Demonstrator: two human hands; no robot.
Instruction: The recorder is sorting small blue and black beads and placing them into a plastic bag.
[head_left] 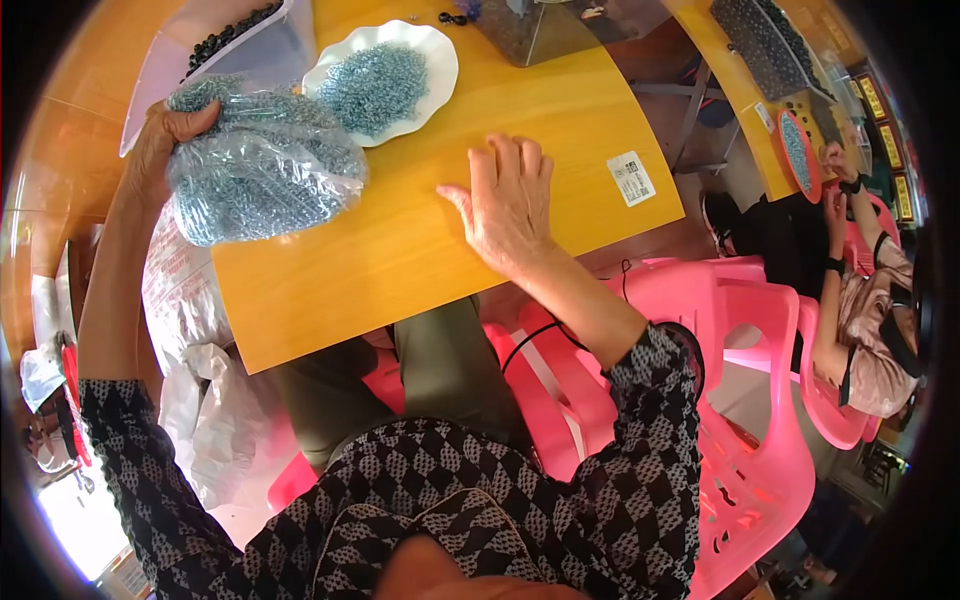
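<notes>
Near the front edge of the table [400, 270], the right hand [510, 205] lies flat on the bare wood with its fingers spread out, holding nothing. Farther back, at the left edge, the left hand [160, 140] grips the top of a clear plastic bag [260, 165] full of small blue-grey rings; its fingers curl tight around the bunched part. The bag rests on the table. It looks heavy for its size, soft and floppy, and a bit slippery, so I think the bunched top is the best place to hold it, with a hand under it too. Behind the bag sits a white plate [435, 70] with a pile of the same rings. At the far left corner, a clear tray [160, 70] holds dark beads, but the picture cuts it off. I cannot tell whether the bag is open.
</notes>
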